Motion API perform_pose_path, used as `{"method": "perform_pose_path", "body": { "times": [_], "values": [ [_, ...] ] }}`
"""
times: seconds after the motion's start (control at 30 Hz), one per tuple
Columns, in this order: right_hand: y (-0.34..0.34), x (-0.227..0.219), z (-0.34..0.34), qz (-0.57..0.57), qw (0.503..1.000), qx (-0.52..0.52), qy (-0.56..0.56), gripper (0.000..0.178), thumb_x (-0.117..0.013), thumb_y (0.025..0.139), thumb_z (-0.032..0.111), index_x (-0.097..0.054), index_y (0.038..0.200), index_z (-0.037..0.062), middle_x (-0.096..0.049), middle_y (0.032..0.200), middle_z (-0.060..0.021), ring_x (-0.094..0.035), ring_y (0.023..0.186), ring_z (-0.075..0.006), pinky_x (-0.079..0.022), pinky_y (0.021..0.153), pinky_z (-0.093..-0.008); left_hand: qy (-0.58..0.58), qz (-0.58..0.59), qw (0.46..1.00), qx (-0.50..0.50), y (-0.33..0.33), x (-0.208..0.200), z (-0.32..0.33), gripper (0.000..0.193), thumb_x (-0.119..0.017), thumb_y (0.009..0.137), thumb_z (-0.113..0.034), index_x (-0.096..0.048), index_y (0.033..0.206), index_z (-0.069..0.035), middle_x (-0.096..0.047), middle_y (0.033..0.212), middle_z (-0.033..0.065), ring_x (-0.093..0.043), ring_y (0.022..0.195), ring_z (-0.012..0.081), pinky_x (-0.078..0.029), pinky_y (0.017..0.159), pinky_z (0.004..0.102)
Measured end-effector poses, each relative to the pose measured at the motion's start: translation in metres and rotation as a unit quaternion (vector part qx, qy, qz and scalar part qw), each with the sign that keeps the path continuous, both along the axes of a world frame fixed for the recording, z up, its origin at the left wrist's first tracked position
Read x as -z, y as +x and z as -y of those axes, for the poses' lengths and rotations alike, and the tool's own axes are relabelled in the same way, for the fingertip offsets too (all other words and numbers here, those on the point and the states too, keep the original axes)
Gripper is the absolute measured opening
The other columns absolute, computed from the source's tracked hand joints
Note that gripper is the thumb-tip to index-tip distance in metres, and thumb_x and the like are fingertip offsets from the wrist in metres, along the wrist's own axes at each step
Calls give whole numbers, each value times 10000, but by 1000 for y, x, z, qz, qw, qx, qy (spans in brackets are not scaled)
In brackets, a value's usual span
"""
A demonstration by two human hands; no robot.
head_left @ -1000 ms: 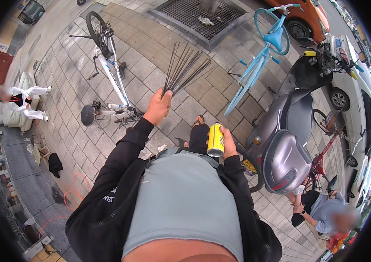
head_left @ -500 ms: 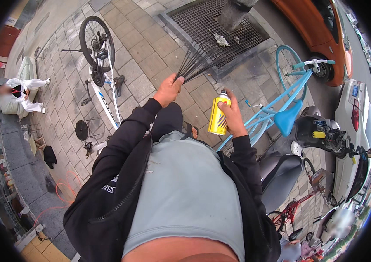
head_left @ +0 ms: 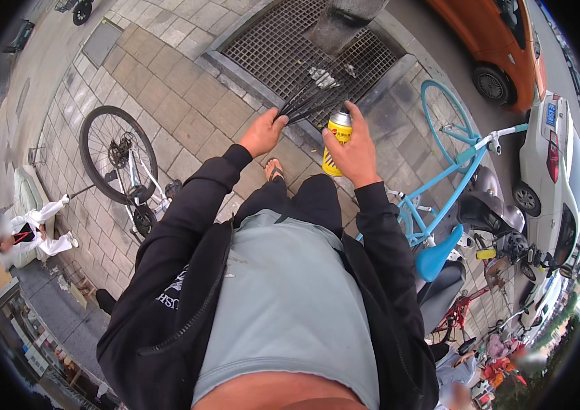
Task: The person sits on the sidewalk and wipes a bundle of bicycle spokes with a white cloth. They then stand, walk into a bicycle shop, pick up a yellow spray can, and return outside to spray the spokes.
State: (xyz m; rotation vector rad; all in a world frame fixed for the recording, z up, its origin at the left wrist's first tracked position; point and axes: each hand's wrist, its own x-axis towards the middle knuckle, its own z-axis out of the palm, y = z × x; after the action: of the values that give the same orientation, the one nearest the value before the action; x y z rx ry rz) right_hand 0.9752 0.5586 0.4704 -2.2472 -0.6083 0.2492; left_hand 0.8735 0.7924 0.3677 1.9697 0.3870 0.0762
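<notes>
My left hand (head_left: 263,133) is closed around one end of a bundle of thin black bicycle spokes (head_left: 307,96). They fan out forward and to the right, over the edge of a tree grate. In my right hand (head_left: 358,152) is a yellow spray can (head_left: 339,131) with a silver top, upright and slightly tilted. The index finger lies on top of the can, and the thumb presses its near side. The can's top stands close to the spokes, to the right of them. Whether spray comes out, I cannot tell.
The metal tree grate (head_left: 269,44) with a trunk (head_left: 348,24) lies ahead. At left is a white bicycle, wheel (head_left: 118,154) raised; at right stands a light-blue bicycle (head_left: 447,188). Beyond are scooters, a white car (head_left: 546,164) and an orange car (head_left: 485,34). A person in white (head_left: 40,232) sits at far left.
My view has moved forward toward the grate, so the white bicycle now sits lower and farther left. The spray can has risen nearer the spokes. Both hands keep their hold.
</notes>
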Motion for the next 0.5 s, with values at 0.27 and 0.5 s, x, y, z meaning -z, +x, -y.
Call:
{"method": "perform_pose_path", "body": {
  "times": [0.27,0.5],
  "values": [
    [147,33,-101,85,995,-21,-49,710,-763,890,369,-470,1513,196,-616,1238,-202,-697,979,-437,-582,806,-516,128,-113,984,44,129,4,-77,246,-563,1081,-305,-562,1125,-62,-682,893,275,-646,877,512,-499,732,555],
    [214,54,-159,120,987,-78,-77,702,-751,903,388,-464,1524,230,-600,1220,-237,-716,875,-442,-601,744,-523,223,-91,969,58,198,17,-142,234,-541,1070,-322,-492,1076,-93,-686,750,255,-652,737,519,-485,657,631]
  ]
}}
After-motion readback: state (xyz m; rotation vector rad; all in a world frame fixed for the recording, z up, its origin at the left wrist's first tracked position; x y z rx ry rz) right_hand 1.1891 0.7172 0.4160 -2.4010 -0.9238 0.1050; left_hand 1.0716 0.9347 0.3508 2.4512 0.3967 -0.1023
